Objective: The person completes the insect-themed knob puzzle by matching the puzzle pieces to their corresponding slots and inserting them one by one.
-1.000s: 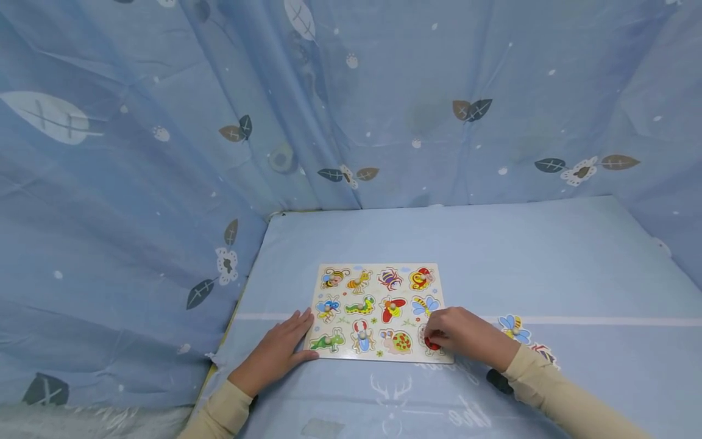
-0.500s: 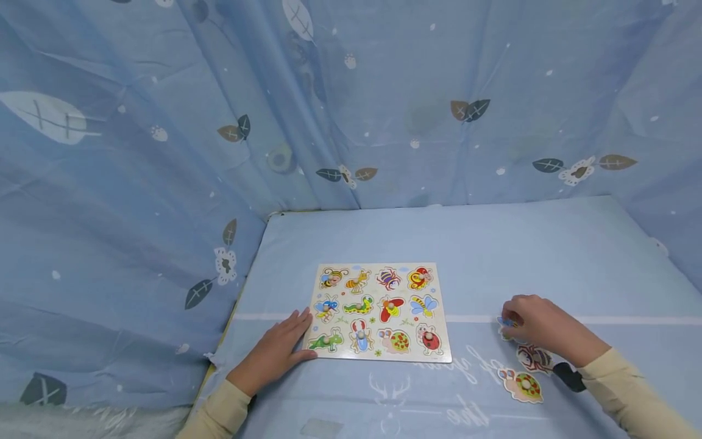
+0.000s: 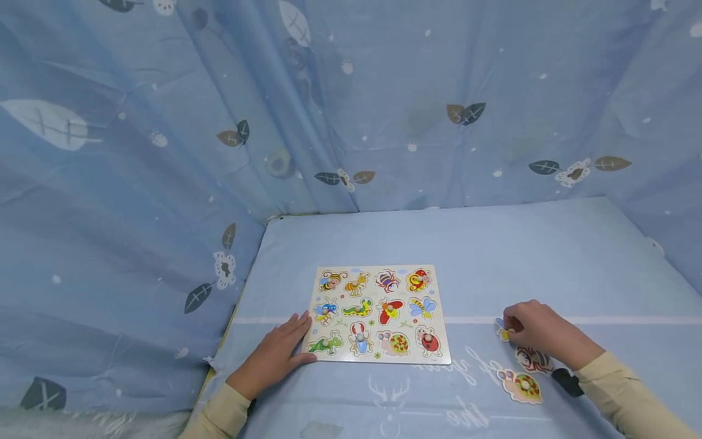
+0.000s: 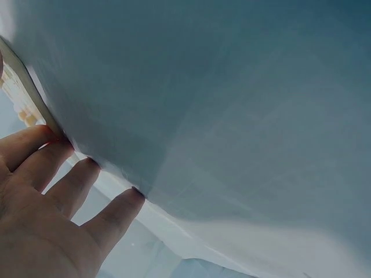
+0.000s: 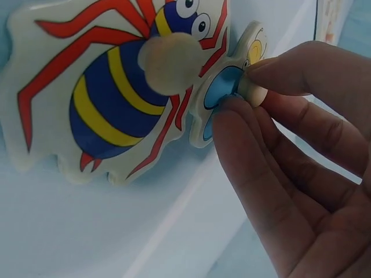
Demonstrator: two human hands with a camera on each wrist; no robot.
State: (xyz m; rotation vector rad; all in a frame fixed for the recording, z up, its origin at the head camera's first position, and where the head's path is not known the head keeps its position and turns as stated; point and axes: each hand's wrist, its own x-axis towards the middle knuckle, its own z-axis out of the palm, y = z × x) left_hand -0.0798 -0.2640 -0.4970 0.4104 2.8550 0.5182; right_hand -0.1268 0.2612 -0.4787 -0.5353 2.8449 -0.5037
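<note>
In the head view my right hand (image 3: 543, 332) is at the right of the table, pinching a blue-winged insect puzzle piece (image 3: 502, 334). The right wrist view shows thumb and fingertips on the small wooden knob (image 5: 253, 92) of that piece. Right beside it lies a spider puzzle piece (image 5: 110, 95) with its own round knob. My left hand (image 3: 274, 350) rests with fingers spread at the left edge of the wooden insect puzzle board (image 3: 443, 352). Up close in the left wrist view, its fingertips touch the board's edge. A ladybug piece (image 3: 432, 346) with a knob sits in the board's lower right corner.
A snail puzzle piece (image 3: 523, 390) lies on the blue tablecloth (image 3: 482, 256), just in front of the spider piece. Several knobbed insect pieces fill places in the board. Blue patterned curtains (image 3: 384, 91) hang behind and at the sides of the table.
My right hand has left the ladybug on the board, moved right, and now pinches the blue-winged insect piece. The snail and spider pieces came into fuller view. My left hand stays at the board's edge.
</note>
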